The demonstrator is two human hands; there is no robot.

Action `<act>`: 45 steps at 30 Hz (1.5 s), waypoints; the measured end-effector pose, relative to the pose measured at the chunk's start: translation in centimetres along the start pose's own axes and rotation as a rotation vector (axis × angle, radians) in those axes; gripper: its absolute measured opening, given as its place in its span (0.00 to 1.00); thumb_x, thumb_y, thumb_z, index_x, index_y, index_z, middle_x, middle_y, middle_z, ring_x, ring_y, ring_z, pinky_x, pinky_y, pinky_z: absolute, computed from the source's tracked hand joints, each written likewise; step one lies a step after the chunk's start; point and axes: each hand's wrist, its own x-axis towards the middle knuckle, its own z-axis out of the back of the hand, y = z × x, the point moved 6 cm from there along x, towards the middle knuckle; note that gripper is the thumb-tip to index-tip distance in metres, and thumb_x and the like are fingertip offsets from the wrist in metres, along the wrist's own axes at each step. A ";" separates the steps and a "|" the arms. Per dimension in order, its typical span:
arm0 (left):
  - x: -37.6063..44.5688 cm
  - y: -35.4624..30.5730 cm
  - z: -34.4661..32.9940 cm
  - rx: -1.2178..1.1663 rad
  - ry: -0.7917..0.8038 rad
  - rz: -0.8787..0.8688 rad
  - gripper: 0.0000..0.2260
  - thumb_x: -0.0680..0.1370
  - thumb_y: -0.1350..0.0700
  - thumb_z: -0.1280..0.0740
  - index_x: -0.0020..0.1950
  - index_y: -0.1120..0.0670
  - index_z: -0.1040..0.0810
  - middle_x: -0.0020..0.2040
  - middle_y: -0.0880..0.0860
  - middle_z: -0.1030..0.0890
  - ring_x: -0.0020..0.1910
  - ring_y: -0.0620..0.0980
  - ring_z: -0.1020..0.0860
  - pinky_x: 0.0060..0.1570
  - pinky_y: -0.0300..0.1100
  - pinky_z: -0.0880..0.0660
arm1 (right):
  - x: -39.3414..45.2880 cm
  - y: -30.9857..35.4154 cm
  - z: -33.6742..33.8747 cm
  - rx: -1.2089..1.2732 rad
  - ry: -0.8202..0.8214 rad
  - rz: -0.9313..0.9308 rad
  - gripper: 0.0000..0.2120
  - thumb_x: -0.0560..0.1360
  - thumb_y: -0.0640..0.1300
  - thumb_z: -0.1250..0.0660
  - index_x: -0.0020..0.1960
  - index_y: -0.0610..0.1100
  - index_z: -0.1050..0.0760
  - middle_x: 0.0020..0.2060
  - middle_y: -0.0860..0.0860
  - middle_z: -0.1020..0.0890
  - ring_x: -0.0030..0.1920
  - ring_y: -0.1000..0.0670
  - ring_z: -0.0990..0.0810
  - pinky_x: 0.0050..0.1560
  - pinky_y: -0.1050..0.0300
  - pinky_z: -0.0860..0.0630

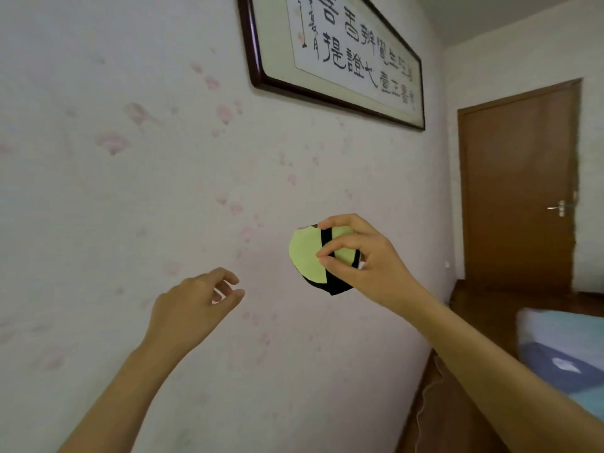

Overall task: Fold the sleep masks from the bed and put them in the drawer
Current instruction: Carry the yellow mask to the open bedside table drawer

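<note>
Here the left hand (196, 299) hangs nearest, fingers loosely curled, holding nothing. Beyond it, the right hand (356, 256) pinches the folded mask (307, 253) in mid-air before the wall (98, 191). Risk: the light pinch may slip, letting the fold spring open. The mask's long axis appears near vertical, green face toward the camera. No drawer is visible.

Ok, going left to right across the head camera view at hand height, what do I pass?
Left hand → folded sleep mask → right hand gripping it → wooden door.
</note>
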 end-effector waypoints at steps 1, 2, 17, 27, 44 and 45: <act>1.8 -0.6 -1.6 -0.019 0.009 -0.033 0.08 0.75 0.39 0.38 0.50 0.39 0.25 0.42 0.35 0.21 0.44 0.35 0.23 0.40 0.39 0.32 | 0.2 -1.4 0.7 -0.040 -0.010 -0.012 0.04 0.72 0.36 0.29 0.42 0.44 0.17 0.57 0.54 0.23 0.61 0.57 0.26 0.55 0.68 0.30; 3.6 -1.3 -3.3 -0.041 0.019 -0.069 0.08 0.75 0.39 0.38 0.50 0.39 0.25 0.43 0.35 0.21 0.44 0.35 0.23 0.39 0.39 0.32 | 0.3 -2.7 1.4 -0.084 -0.016 -0.023 0.04 0.72 0.37 0.29 0.42 0.44 0.17 0.57 0.54 0.23 0.61 0.57 0.26 0.55 0.68 0.29; 25.0 -14.3 -20.0 -0.318 0.091 -0.468 0.10 0.75 0.39 0.38 0.52 0.40 0.24 0.44 0.38 0.21 0.43 0.41 0.23 0.44 0.41 0.30 | 5.1 -14.4 15.4 -0.545 -0.190 -0.167 0.03 0.72 0.40 0.29 0.46 0.45 0.18 0.59 0.52 0.24 0.63 0.55 0.28 0.60 0.50 0.24; 31.9 -23.0 -27.5 -0.306 0.049 -0.496 0.11 0.76 0.38 0.39 0.54 0.40 0.25 0.46 0.38 0.21 0.43 0.41 0.24 0.44 0.41 0.30 | 6.7 -24.8 23.3 -0.564 -0.130 -0.163 0.04 0.72 0.42 0.28 0.47 0.45 0.18 0.59 0.50 0.24 0.63 0.53 0.27 0.56 0.49 0.21; 48.8 -34.1 -42.1 -0.401 0.038 -0.648 0.13 0.76 0.40 0.39 0.55 0.44 0.23 0.45 0.41 0.20 0.40 0.42 0.25 0.37 0.39 0.34 | 11.6 -43.6 31.6 -0.695 -0.224 -0.244 0.05 0.72 0.42 0.30 0.47 0.43 0.18 0.59 0.51 0.25 0.64 0.56 0.29 0.55 0.56 0.21; 49.9 -35.2 -43.1 -0.403 0.043 -0.664 0.13 0.76 0.40 0.39 0.56 0.44 0.23 0.46 0.42 0.19 0.40 0.42 0.25 0.36 0.38 0.35 | 11.9 -44.7 32.4 -0.699 -0.232 -0.250 0.05 0.72 0.41 0.30 0.47 0.43 0.19 0.60 0.50 0.25 0.64 0.55 0.29 0.53 0.58 0.21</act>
